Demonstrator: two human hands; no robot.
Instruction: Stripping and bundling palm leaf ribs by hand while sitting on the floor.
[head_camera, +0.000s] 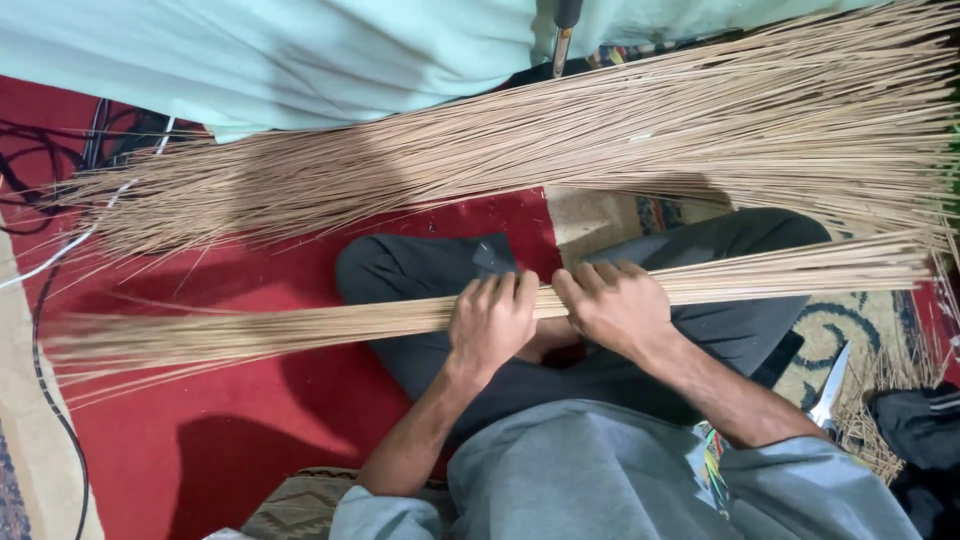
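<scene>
Both my hands, left (490, 322) and right (613, 303), curl side by side around a thin stick bundle (300, 325), steadying it across my lap; a bigger pile (600, 130) lies beyond.

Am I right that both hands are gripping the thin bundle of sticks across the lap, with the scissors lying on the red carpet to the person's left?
Not quite: the head view shows the scissors on the person's right, on the patterned rug by the knee. Otherwise yes: the left hand and right hand both grip the thin bundle of sticks across the lap.

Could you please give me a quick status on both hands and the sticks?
Left hand and right hand shut on thin stick bundle. Bigger stick pile beyond, apart. Nothing blocking.
</scene>
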